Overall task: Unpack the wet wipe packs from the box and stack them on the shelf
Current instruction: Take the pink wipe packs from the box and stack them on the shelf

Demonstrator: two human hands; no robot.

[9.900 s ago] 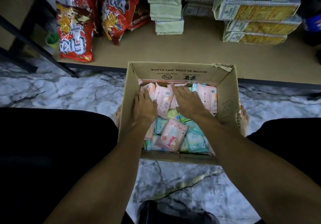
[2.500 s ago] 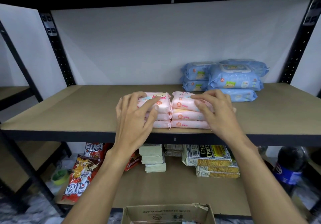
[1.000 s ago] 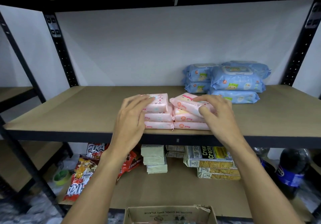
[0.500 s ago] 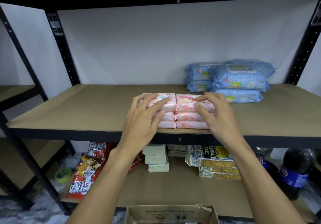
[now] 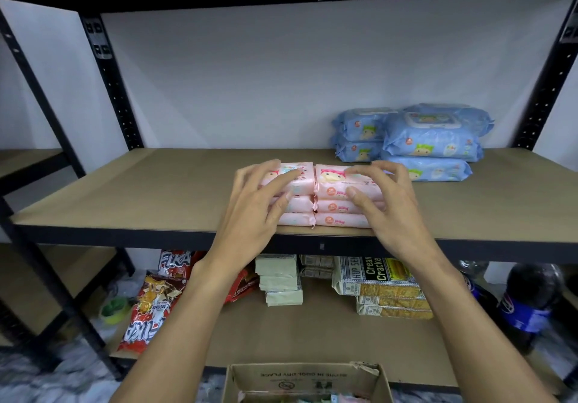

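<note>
pink wet wipe packs (image 5: 331,207) sit in two stacks of three, side by side & touching, at the front lip of the shelf (image 5: 156,190), centre of my view. left hand (image 5: 250,215) comes in from 7 o'clock: fingers (image 5: 281,182) spread & near straight, laid over the top of the left stack, thumb against its front. right hand (image 5: 391,218) comes in from 5 o'clock: fingers (image 5: 366,169) curled, tips on the top right pack (image 5: 331,180), thumb on its front face, so a light pinch. box (image 5: 306,377) is at 6 o'clock, bottom of frame, w/ more packs just showing inside. bigger blue packs (image 5: 431,146) are piled at 2 o'clock from the pink ones, apart from them.

handling, my read: soft film pouches, light, squashy, prob a bit slick. nothing fragile, but film slides on film, so a stack of three can shear if i shove the top one alone. crimped end seams look floppy, no good for a hold. best grip imo: across the short width, thumb on the front & fingers over the top, or a whole stack pressed between both palms. easy on the squeeze, they'd bulge & squirt out sideways. i'd say this step is squaring up the stacks; box isn't empty, so more trips to go.
</note>
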